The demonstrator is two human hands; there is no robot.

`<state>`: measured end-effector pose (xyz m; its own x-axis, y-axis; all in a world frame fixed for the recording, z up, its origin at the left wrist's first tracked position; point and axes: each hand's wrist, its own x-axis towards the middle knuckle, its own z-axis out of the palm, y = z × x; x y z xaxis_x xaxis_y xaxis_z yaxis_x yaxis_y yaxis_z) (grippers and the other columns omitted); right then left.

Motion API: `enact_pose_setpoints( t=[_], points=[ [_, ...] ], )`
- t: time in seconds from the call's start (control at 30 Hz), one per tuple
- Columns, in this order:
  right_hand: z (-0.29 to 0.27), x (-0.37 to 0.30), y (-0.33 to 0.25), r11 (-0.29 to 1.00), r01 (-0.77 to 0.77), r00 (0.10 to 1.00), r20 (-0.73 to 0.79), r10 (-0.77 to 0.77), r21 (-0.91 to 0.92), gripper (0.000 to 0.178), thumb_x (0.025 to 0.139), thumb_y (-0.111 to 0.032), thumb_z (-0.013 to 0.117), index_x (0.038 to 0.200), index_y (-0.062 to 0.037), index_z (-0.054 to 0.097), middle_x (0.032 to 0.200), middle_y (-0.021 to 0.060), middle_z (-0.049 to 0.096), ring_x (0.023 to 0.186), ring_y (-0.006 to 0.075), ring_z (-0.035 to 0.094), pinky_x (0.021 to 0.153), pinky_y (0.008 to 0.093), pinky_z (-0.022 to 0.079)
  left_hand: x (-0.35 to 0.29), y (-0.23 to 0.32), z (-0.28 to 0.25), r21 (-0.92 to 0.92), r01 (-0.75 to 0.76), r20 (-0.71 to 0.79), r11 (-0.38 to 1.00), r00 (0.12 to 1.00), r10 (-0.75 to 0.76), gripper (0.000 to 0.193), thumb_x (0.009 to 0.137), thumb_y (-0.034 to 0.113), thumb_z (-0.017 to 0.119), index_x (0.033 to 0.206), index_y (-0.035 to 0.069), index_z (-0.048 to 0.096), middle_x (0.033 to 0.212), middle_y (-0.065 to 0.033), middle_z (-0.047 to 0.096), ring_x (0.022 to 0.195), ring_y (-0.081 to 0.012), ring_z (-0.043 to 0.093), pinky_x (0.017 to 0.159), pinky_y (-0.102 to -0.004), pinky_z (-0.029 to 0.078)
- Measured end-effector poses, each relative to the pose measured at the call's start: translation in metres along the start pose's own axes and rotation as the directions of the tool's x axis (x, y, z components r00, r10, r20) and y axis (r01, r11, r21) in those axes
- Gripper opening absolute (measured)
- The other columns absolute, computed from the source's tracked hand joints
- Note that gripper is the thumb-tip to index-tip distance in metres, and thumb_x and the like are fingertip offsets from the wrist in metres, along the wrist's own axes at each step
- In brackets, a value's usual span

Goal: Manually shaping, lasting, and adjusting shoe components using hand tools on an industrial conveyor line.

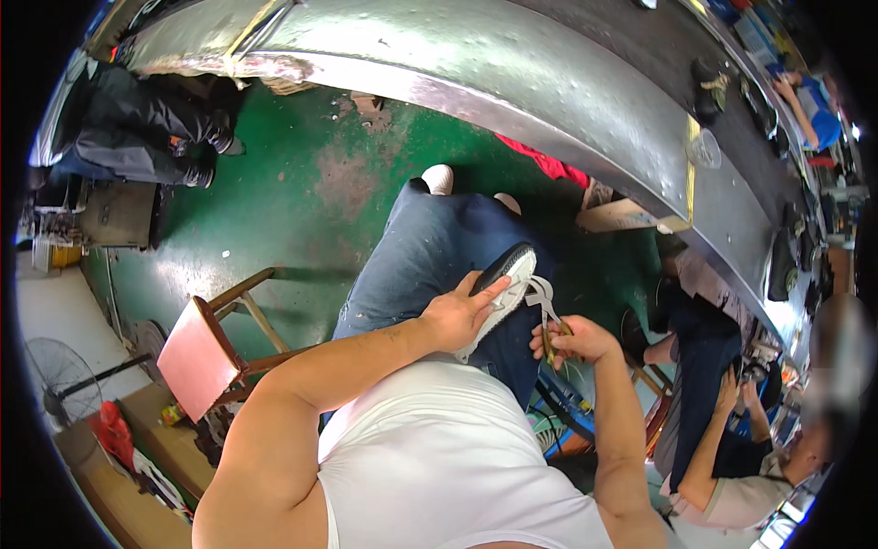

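So the biggest thing here is the long curved grey metal conveyor table (549, 101) sweeping across the top, with dark shoes sitting on it further down the line. Below it is the green painted concrete floor (302, 201), pretty scuffed. On the left there's a wooden chair with a red seat (197, 357), and a black standing fan (59, 375) near the left edge. On the right a seated co-worker in dark trousers (709, 384) is bent over their own work.

The person wearing the camera has their blue-jeans leg (430, 265) stretched out, and right over the thigh is the white sneaker with a black sole (505, 288), tilted sole-side left. The left hand (457, 316) is wrapped around the shoe, fingers curled across its side, grasping it. The right hand (572, 343) is clenched round the handles of a pair of metal pincers (541, 297), whose jaws sit against the shoe's edge, just beside the left fingertips.
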<state>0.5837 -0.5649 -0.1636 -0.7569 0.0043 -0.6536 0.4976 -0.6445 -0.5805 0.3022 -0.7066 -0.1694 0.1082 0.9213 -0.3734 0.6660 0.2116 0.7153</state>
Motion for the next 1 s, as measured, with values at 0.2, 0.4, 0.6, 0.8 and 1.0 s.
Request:
enact_pose_setpoints(
  t=[0.2,0.4,0.6,0.8,1.0],
  points=[
    [0.071,0.018,-0.022,0.836,0.38,0.702,-0.465,-0.539,-0.396,0.044,0.106,-0.036,0.042,0.108,0.0036,0.06,0.088,0.0116,0.068,0.073,0.022,0.066,0.067,0.0348,0.051,0.0,0.007,-0.016,0.009,-0.037,0.081,0.999,0.996,0.036,0.057,0.103,0.026,0.044,0.156,0.036,0.025,0.151,-0.036,0.028,0.108,-0.0497,0.062,0.098,-0.0455,0.052],
    [0.073,0.027,-0.058,0.651,-0.143,0.83,-0.448,-0.331,-0.746,0.047,0.105,-0.036,0.041,0.087,0.0038,0.058,0.079,0.0238,0.067,0.08,0.0425,0.065,0.074,0.0487,0.05,0.001,-0.001,-0.005,0.11,-0.102,0.066,0.989,0.993,0.095,0.06,0.103,0.026,0.047,0.156,0.038,0.023,0.152,-0.0354,0.028,0.103,-0.0495,0.064,0.094,-0.046,0.054],
    [0.085,0.024,-0.044,0.649,-0.115,0.814,-0.446,-0.372,-0.752,0.046,0.105,-0.036,0.041,0.091,0.0041,0.058,0.081,0.0239,0.067,0.079,0.0427,0.065,0.074,0.0484,0.05,-0.007,-0.01,0.021,-0.154,-0.041,-0.149,0.987,0.989,0.018,0.078,0.1,0.031,0.053,0.158,0.005,0.008,0.157,-0.0321,0.019,0.132,-0.0484,0.046,0.108,-0.044,0.044],
    [0.1,0.025,-0.004,0.525,-0.059,0.768,-0.375,-0.519,-0.849,0.041,0.104,-0.035,0.046,0.094,0.0038,0.056,0.082,0.0258,0.066,0.081,0.0451,0.065,0.073,0.051,0.051,-0.001,-0.019,0.019,-0.296,-0.001,0.024,0.955,1.0,0.008,0.09,0.097,0.025,0.058,0.157,-0.001,-0.004,0.163,-0.0264,0.008,0.152,-0.0381,0.015,0.123,-0.04,0.018],
    [0.111,0.014,-0.026,0.516,-0.181,0.845,-0.4,-0.354,-0.837,0.041,0.103,-0.037,0.047,0.093,0.0026,0.056,0.082,0.0262,0.065,0.08,0.0445,0.065,0.071,0.0513,0.051,-0.017,-0.041,0.002,-0.602,0.08,0.282,0.795,0.952,0.118,0.098,0.096,0.019,0.06,0.158,0.011,-0.015,0.165,-0.0211,-0.003,0.154,-0.0312,-0.001,0.123,-0.0363,0.01]
  ],
)
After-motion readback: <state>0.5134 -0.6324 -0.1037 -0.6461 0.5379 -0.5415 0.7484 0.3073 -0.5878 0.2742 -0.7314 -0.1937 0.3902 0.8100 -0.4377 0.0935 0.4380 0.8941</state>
